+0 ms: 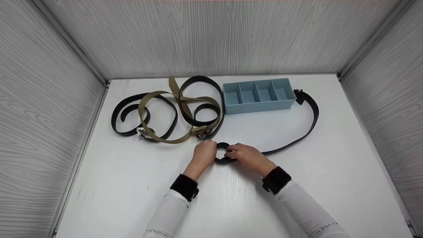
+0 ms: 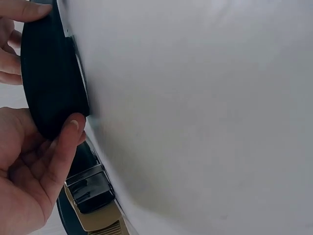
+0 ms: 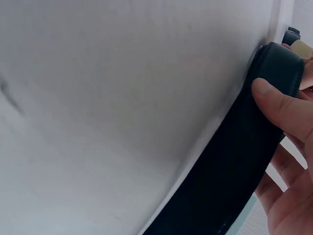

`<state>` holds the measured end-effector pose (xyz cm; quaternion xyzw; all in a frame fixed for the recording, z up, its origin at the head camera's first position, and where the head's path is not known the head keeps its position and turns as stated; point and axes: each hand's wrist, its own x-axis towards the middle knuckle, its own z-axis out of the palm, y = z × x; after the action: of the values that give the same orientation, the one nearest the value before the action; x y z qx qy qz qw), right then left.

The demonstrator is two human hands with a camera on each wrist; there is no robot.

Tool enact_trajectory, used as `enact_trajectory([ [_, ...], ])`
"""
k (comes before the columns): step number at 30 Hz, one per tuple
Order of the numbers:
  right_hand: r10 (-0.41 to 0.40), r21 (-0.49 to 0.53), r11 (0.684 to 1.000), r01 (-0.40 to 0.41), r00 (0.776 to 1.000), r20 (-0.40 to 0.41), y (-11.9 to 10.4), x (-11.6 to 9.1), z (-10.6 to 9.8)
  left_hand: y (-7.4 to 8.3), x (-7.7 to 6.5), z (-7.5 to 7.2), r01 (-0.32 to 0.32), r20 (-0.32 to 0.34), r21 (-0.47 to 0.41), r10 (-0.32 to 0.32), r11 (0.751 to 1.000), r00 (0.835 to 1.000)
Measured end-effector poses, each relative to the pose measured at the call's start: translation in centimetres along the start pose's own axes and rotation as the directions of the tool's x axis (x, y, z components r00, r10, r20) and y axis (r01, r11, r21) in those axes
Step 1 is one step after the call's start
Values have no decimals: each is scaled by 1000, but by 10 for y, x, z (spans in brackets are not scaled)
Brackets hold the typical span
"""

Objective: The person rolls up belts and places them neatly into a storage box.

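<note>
A black belt [image 1: 290,144] has one end curled into a small round coil near the middle of the table. My left hand [image 1: 205,153] pinches the coil's left side; in the left wrist view its thumb and fingers close on the black strap [image 2: 54,88]. On the coil's right side my right hand [image 1: 249,158] grips the strap, thumb on the outer face in the right wrist view. From there the belt runs right and curves back to its dark buckle [image 1: 299,96] beside the blue box. The coil's inside is partly hidden by the fingers.
A blue four-section box [image 1: 259,107] stands at the back. Left of it lie a tan webbing belt [image 1: 172,141] and two looped black belts [image 1: 116,114], overlapping, with metal buckles [image 1: 203,133] close to my left hand. Grey panels [image 1: 211,36] wall the table.
</note>
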<state>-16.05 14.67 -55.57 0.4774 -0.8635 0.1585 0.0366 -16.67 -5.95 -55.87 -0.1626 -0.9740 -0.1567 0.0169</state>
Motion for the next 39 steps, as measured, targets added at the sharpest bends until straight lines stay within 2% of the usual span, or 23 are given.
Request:
enact_trajectory([
  [5, -21, 13, 1000, 22, 999, -40, -1, 0, 5, 0, 4, 1, -28, -40, 53, 31, 998, 999],
  [9, -16, 45, 999, 19, 998, -56, -2, 4, 7, 1, 5, 4, -32, -69, 53, 35, 998, 997],
  [11, -8, 63, 998, 12, 998, -60, -3, 5, 8, 2, 3, 5, -13, -65, 28, 15, 1000, 998],
  [16, 19, 71, 997, -15, 998, -54, -6, 7, 9, 4, -4, 3, 102, 11, -43, -101, 994, 995],
  [18, 23, 63, 998, -20, 999, -50, -7, 8, 9, 4, -5, 0, 114, 43, -37, -112, 993, 993],
  [20, 13, 53, 999, -11, 999, -43, -8, 7, 9, 2, -4, -2, 89, 63, -16, -88, 996, 994],
  [24, -20, 67, 998, 21, 1000, -12, -7, 4, 5, -3, -2, -4, -19, 93, 12, 17, 1000, 996],
  [28, -43, 70, 997, 42, 999, 8, -7, 2, 3, -7, 1, -4, -119, 73, 17, 117, 993, 990],
  [31, -56, 25, 998, 56, 998, -7, -9, 4, 6, -7, 1, -1, -139, 62, 19, 138, 990, 989],
  [34, -49, -28, 998, 48, 998, -46, -12, 6, 10, -2, -2, 1, -76, 52, 14, 75, 997, 996],
  [36, -32, -45, 999, 28, 997, -75, -15, 6, 10, 1, -4, 2, 8, 28, -7, -8, 1000, 1000],
  [39, -13, -62, 998, 6, 994, -105, -18, 7, 11, 5, -9, -1, 135, -10, -54, -136, 989, 991],
])
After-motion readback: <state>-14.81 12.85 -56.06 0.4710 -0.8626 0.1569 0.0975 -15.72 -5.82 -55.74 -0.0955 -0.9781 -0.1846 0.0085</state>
